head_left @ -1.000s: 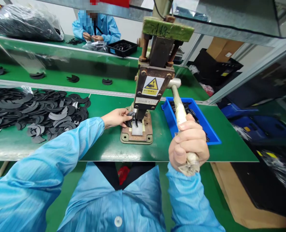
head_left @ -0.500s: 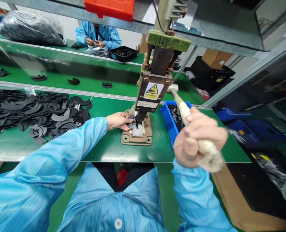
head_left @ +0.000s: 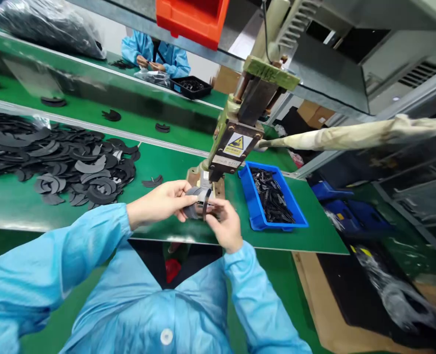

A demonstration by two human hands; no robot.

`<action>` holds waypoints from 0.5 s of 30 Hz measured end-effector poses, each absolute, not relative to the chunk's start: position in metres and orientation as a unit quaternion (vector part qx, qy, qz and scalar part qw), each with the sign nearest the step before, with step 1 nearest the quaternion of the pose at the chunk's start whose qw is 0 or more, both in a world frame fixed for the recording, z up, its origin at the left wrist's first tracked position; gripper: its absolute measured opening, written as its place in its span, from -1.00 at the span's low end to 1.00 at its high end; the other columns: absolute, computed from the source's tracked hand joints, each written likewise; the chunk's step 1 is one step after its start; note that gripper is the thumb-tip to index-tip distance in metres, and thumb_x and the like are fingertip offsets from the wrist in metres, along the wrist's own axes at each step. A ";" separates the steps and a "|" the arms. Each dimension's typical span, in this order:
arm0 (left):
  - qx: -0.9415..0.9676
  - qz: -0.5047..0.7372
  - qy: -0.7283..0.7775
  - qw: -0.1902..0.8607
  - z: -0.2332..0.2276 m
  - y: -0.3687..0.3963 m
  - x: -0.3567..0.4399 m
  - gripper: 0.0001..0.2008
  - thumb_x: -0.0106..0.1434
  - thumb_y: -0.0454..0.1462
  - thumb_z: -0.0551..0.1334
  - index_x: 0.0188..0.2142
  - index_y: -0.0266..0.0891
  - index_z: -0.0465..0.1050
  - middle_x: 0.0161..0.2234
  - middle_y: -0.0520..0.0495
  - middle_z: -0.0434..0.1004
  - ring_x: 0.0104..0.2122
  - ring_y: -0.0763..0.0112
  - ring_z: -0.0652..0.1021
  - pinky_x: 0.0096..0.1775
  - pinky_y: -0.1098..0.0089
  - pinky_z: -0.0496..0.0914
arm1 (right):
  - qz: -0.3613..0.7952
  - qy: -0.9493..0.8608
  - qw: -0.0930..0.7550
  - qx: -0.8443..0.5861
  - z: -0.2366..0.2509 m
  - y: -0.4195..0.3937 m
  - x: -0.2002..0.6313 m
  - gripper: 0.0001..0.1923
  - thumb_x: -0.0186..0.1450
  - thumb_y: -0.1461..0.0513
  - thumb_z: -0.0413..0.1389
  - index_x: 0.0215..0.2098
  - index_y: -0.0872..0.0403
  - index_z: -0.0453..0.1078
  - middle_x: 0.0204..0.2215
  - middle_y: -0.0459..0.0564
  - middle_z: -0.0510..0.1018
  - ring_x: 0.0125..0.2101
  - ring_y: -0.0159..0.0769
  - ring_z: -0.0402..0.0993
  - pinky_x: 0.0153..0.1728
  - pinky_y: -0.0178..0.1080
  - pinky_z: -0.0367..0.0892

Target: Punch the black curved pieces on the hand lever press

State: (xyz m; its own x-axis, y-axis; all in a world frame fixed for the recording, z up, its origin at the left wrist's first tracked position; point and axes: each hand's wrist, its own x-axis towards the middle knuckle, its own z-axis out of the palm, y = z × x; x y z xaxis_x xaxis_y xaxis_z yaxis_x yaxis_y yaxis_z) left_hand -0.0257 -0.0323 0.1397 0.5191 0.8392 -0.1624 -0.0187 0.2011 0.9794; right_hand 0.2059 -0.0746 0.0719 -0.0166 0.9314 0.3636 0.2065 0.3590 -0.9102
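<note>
My left hand [head_left: 159, 204] is closed on several dark curved pieces [head_left: 191, 209], just in front of the hand press [head_left: 236, 135]. At the right of them my right hand [head_left: 225, 225] pinches a thin black curved piece [head_left: 206, 202], its fingers close to the left hand. Behind both hands is the press base [head_left: 193, 176], partly covered by them. The press ram [head_left: 217, 174] stands over it. From the press's right side the wrapped lever handle [head_left: 350, 135] sticks out, with no hand on it.
A heap of black crescent pieces [head_left: 88, 182] lies at the left; one loose crescent [head_left: 152, 182] is nearer my left hand. At the right stands a blue bin [head_left: 252, 209] of thin black parts. An orange bin [head_left: 191, 19] hangs overhead. Across the bench, a co-worker's hands [head_left: 149, 64] handle something small.
My right hand has let go of the lever and come down left to the pieces before the press. The lever has swung up. A loose crescent now shows behind my left hand.
</note>
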 end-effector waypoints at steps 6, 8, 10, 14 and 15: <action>0.576 0.291 0.384 0.660 0.129 -0.058 -0.018 -0.59 0.30 0.03 0.42 -0.30 -0.21 0.34 -0.46 0.05 0.55 -0.56 0.46 0.57 -0.51 0.44 0.52 | 0.334 -0.590 0.568 -0.467 0.050 -0.092 0.166 -0.70 0.35 -0.01 0.26 -0.18 0.05 0.51 -0.23 0.02 0.69 -0.23 -0.28 0.65 -0.15 -0.22 0.59; 0.577 0.288 0.380 0.663 0.128 -0.061 -0.017 -0.59 0.31 0.04 0.41 -0.29 -0.21 0.35 -0.46 0.05 0.55 -0.58 0.49 0.54 -0.53 0.46 0.48 | 0.325 -0.591 0.572 -0.467 0.049 -0.095 0.163 -0.70 0.36 -0.01 0.25 -0.20 0.05 0.48 -0.23 0.02 0.67 -0.22 -0.28 0.64 -0.16 -0.23 0.58; 0.565 0.274 0.367 0.686 0.129 -0.061 -0.017 -0.58 0.30 0.05 0.41 -0.29 -0.21 0.36 -0.48 0.06 0.52 -0.60 0.51 0.50 -0.57 0.49 0.43 | 0.312 -0.598 0.572 -0.467 0.048 -0.099 0.162 -0.72 0.38 -0.01 0.23 -0.24 0.04 0.45 -0.25 0.00 0.65 -0.25 -0.30 0.62 -0.18 -0.23 0.57; 0.553 0.236 0.365 0.711 0.133 -0.053 -0.018 -0.52 0.23 0.09 0.45 -0.34 -0.21 0.35 -0.55 0.07 0.46 -0.61 0.50 0.47 -0.59 0.51 0.38 | 0.281 -0.636 0.545 -0.468 0.050 -0.105 0.167 -0.81 0.43 0.09 0.16 -0.22 0.03 0.47 -0.30 -0.04 0.65 -0.31 -0.34 0.60 -0.19 -0.25 0.56; 0.562 0.233 0.374 0.700 0.132 -0.050 -0.018 -0.50 0.22 0.11 0.45 -0.34 -0.21 0.33 -0.56 0.08 0.46 -0.62 0.50 0.47 -0.60 0.50 0.38 | 0.270 -0.649 0.534 -0.470 0.052 -0.106 0.169 -0.84 0.44 0.12 0.15 -0.18 0.03 0.49 -0.28 -0.03 0.66 -0.28 -0.33 0.61 -0.15 -0.23 0.56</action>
State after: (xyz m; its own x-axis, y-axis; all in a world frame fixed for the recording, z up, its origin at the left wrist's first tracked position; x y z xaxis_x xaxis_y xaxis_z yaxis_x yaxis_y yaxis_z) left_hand -0.0183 -0.0499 0.1324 0.6111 0.7467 -0.2627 0.0943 0.2608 0.9608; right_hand 0.1692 -0.1056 0.0523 0.0110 0.8982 0.4395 0.3223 0.4129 -0.8519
